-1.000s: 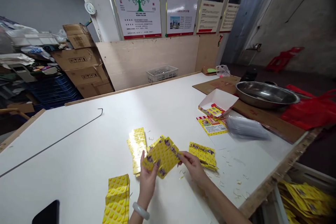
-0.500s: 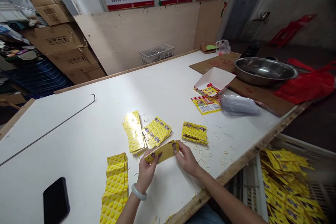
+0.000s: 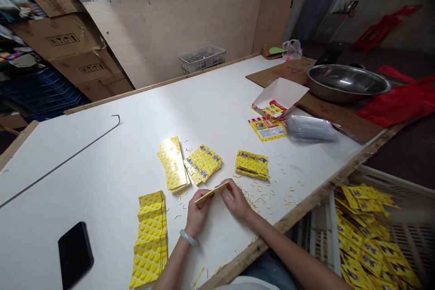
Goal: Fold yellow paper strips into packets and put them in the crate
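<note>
Between both hands I hold a yellow printed card [image 3: 211,193], seen almost edge-on above the white table. My left hand [image 3: 199,206] pinches its left end, and my right hand [image 3: 235,198] grips the right end. Just beyond lie a fanned stack of yellow cards with purple print [image 3: 204,163] and a stack of plain yellow patterned cards [image 3: 172,163]. To the right sits another pile of yellow printed cards [image 3: 252,164]. Long yellow patterned strips [image 3: 149,235] lie left of my left wrist. Thin paper offcuts [image 3: 260,188] are scattered near my right hand.
A phone [image 3: 75,254] and a long hooked metal rod [image 3: 68,158] lie at left. At right are an open box [image 3: 280,97], clear plastic sleeves [image 3: 310,128] and a steel bowl [image 3: 348,82] on cardboard. A crate [image 3: 335,240] of yellow pieces stands beyond the table edge [image 3: 292,217].
The card in my hands has tilted from showing its broad face to nearly edge-on. Both hands still hold its ends. The view has tipped slightly downward.
</note>
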Demonstrator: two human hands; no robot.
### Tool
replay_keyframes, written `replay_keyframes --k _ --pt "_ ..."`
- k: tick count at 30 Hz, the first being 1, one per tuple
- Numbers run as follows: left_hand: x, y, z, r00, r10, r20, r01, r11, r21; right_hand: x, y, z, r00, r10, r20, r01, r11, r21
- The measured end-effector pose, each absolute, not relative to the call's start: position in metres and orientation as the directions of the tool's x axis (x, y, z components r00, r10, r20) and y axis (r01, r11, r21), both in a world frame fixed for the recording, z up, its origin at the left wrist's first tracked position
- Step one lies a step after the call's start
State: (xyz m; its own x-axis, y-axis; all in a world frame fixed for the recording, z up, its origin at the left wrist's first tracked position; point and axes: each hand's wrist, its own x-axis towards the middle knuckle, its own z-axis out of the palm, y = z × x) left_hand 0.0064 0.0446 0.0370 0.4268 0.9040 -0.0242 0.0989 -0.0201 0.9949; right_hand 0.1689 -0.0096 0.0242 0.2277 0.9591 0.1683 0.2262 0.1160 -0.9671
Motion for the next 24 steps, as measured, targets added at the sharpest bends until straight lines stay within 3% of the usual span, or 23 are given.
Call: replay_keyframes --k 7,11,13,16,20,24 --pt "0.004 0.046 0.038 0.414 0.91 0.001 0.117 -0.054 0.992 0.17 -0.016 0.042 0.166 0.973 0.163 0.282 0.112 -0.953" --pt "0.005 0.04 0.052 0.439 0.898 -0.015 0.107 -0.036 0.994 0.163 -0.008 0.053 0.304 0.945 0.124 0.288 0.033 -0.957" --pt "0.009 0.037 0.063 0.366 0.931 -0.003 0.061 -0.021 0.998 0.16 -0.003 0.058 0.402 0.909 0.11 0.26 0.001 -0.965" --pt "0.018 0.036 0.082 0.212 0.977 -0.016 -0.048 0.026 0.999 0.156 0.005 0.069 0.48 0.874 0.076 0.156 0.0 -0.988" --pt "0.028 0.037 0.104 0.214 0.975 -0.06 -0.189 0.101 0.977 0.152 0.01 0.083 0.483 0.876 0.009 -0.047 0.035 -0.998" --pt "0.034 0.036 0.117 0.155 0.986 -0.065 -0.216 0.098 0.972 0.141 0.012 0.089 0.471 0.879 -0.073 -0.247 0.052 -0.968"
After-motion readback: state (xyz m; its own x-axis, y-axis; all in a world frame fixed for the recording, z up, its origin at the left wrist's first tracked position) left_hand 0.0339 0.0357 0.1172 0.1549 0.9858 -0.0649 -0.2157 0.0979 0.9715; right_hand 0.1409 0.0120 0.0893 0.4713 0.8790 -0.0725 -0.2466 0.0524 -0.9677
